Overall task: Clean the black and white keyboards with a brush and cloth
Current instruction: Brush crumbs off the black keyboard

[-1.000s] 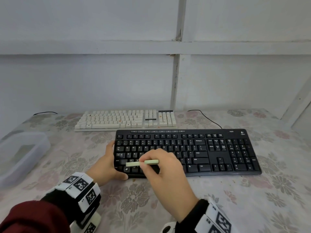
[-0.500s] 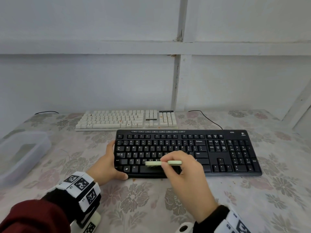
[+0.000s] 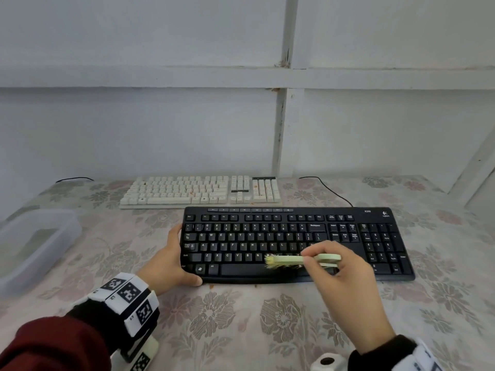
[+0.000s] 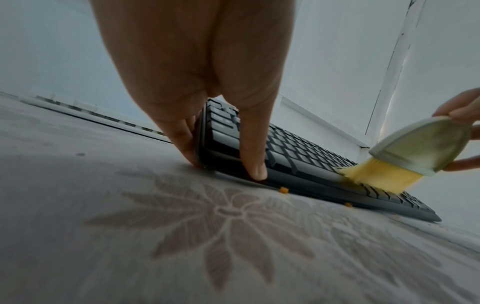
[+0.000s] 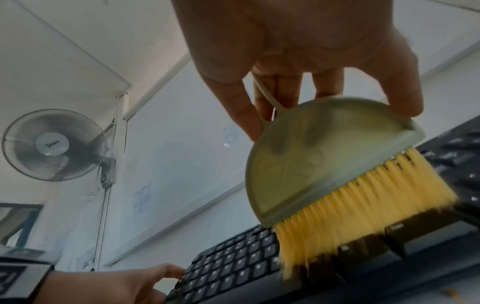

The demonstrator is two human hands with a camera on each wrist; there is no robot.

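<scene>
Black keyboard: flat on the floral tablecloth, near the person.
Left hand: clamped on the black keyboard's left end, thumb on its front edge, fingers along the side edge.
Right hand: pinches a pale green brush by its rounded handle.
Brush bristles: yellow, touching the black keyboard's lower key rows, right of the spacebar's middle.
White keyboard: just behind the black keyboard, offset left, a narrow gap between their edges.
Crumbs: orange bits on the cloth against the black keyboard's front edge.
Clear plastic tub: well left of the black keyboard.
Open room: bare cloth in front of and right of the black keyboard.
</scene>
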